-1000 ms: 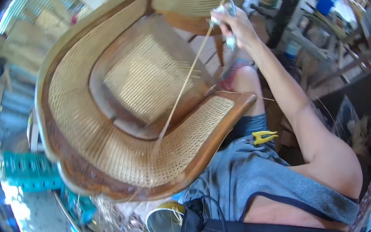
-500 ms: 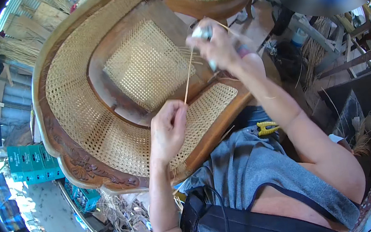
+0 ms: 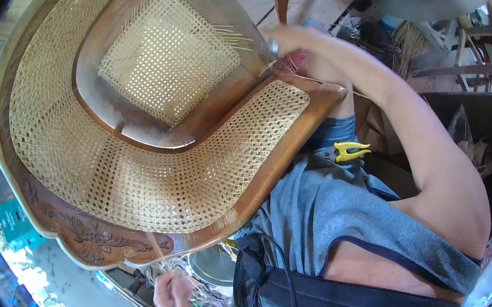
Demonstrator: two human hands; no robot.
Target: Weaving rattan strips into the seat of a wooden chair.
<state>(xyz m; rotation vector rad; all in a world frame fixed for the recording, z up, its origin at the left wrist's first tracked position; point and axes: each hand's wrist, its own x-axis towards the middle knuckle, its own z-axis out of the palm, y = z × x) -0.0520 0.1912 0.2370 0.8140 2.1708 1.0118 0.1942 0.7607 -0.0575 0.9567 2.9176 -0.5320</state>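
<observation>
Cane strand [image 3: 154,246]: keep taut — left hand [image 3: 173,297] pinches it below the chair [image 3: 151,134].
Right hand [image 3: 287,41]: closed on a small metal tool [image 3: 273,47] — steady at the frame.

A wooden chair [image 3: 90,234] with woven cane panels fills the view from nine to twelve o'clock. At one o'clock the right hand [image 3: 290,40] pinches a cane strand [image 3: 310,78] at the seat frame's edge. At seven o'clock the left hand [image 3: 174,297] grips another strand [image 3: 155,245] below the carved rail. A yellow clip [image 3: 349,150] lies near centre.
</observation>
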